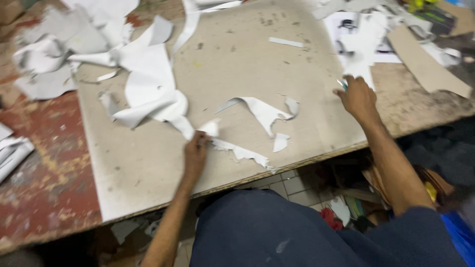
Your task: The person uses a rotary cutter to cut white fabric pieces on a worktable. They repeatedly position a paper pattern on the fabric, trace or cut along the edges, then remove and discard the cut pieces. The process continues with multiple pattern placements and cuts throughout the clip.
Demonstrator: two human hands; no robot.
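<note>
Scrap (158, 99), a white curled sheet, lies at ten o'clock on the board (148, 173); my left hand (195, 153) pinches its torn tail. My right hand (357, 96), at two o'clock, grips something small and teal. A hard tug could tear the tail off.

— What sort of place is this?
— A workshop, I'd say. Look at the counter (44, 163): worn, with red paint flaking off, and a scuffed grey cutting board (148, 163) laid over it.
— And all the mess?
— White offcuts (148, 89) torn and curled everywhere, cardboard strips (425, 64) at the far corner, tools (435, 15) blurred beyond, clutter stuffed beneath on the tiled floor (297, 185).
</note>
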